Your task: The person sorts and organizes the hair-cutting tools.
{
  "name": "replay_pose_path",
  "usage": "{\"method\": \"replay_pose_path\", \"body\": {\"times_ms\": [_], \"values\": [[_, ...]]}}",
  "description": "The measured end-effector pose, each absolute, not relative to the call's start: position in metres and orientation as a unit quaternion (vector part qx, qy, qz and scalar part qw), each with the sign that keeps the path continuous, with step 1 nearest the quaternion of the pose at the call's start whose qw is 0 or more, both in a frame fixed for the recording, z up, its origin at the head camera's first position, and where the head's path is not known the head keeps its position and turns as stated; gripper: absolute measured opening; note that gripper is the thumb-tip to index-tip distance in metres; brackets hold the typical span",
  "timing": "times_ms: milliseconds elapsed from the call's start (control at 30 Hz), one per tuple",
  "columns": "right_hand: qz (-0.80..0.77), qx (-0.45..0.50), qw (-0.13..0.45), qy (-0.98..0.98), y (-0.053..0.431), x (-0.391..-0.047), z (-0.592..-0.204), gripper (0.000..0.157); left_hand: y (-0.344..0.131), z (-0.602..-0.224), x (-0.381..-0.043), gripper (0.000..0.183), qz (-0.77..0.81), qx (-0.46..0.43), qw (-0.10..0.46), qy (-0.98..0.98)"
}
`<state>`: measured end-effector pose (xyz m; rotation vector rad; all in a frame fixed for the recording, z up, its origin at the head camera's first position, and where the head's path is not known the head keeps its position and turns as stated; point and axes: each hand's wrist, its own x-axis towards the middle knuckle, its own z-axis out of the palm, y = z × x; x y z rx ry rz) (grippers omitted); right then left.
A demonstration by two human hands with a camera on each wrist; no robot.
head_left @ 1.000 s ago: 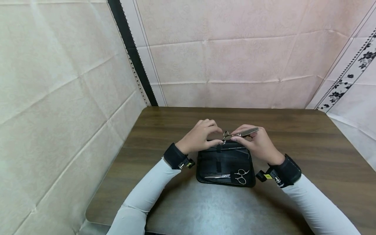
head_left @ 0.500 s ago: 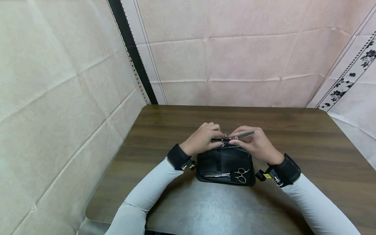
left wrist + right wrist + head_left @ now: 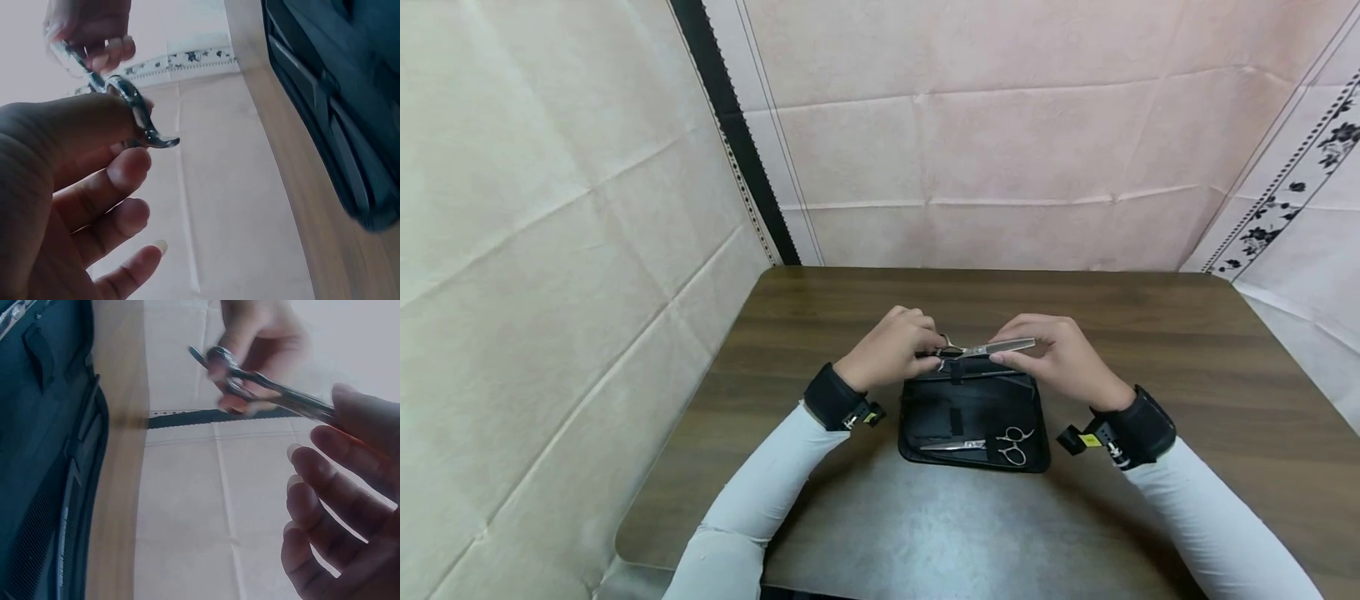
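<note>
Hairdressing scissors (image 3: pixel 981 350) are held between both hands above the far edge of a black case. My left hand (image 3: pixel 891 348) pinches the finger-ring end; in the left wrist view a steel ring (image 3: pixel 134 103) with a curved finger rest shows at the thumb and index finger. My right hand (image 3: pixel 1056 354) pinches the blade end between thumb and fingers, and the blade tip points right. In the right wrist view the shank (image 3: pixel 294 400) runs from one hand to the other, its tip hidden behind the right fingers.
The black case (image 3: pixel 925 417) lies spread on the wooden table (image 3: pixel 820 317). A second pair of scissors (image 3: pixel 1013 457) sits under a strap near its front edge. A dark comb-like strip (image 3: pixel 65 531) with white lettering is tucked along the far side. Patterned cloth (image 3: pixel 1000 158) hangs behind.
My left hand has closed on the scissors' ring end and moved left. The scissors have slid left with it through the right fingers and lie more level. The case has stayed put.
</note>
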<state>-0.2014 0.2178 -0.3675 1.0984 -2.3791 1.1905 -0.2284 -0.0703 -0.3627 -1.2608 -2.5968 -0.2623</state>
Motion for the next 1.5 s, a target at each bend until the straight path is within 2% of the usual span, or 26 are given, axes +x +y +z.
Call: {"method": "replay_pose_path", "body": {"times_ms": [267,400,567,733,933,1033,1200,1500], "values": [[0.391,0.382,0.147,-0.825,0.227,-0.205,-0.363,0.018,-0.099,-0.369,-0.231,0.018,-0.07,-0.401,0.079,-0.91],[0.362,0.384,0.13,-0.839,0.235,-0.209,-0.362,0.017,-0.111,-0.374,-0.23,0.011,-0.048,-0.387,0.038,-0.92],[0.309,0.354,0.056,-0.881,0.245,-0.215,-0.365,0.009,-0.122,-0.375,-0.226,0.004,-0.04,-0.372,-0.022,-0.927],[0.261,0.304,-0.052,-0.915,0.249,-0.223,-0.374,0.009,-0.128,-0.37,-0.221,0.014,-0.054,-0.351,-0.083,-0.931],[0.217,0.286,-0.093,-0.929,0.25,-0.228,-0.385,0.006,-0.134,-0.362,-0.217,0.013,-0.058,-0.296,-0.144,-0.943],[0.212,0.274,-0.11,-0.931,0.253,-0.23,-0.389,0.01,-0.137,-0.361,-0.217,0.019,-0.048,-0.291,-0.15,-0.944],[0.203,0.274,-0.121,-0.932,0.257,-0.235,-0.394,0.044,-0.139,-0.36,-0.217,0.027,-0.041,-0.299,-0.152,-0.941],[0.192,0.275,-0.135,-0.932,0.257,-0.24,-0.401,0.041,-0.138,-0.361,-0.215,0.022,-0.037,-0.28,-0.159,-0.946]]}}
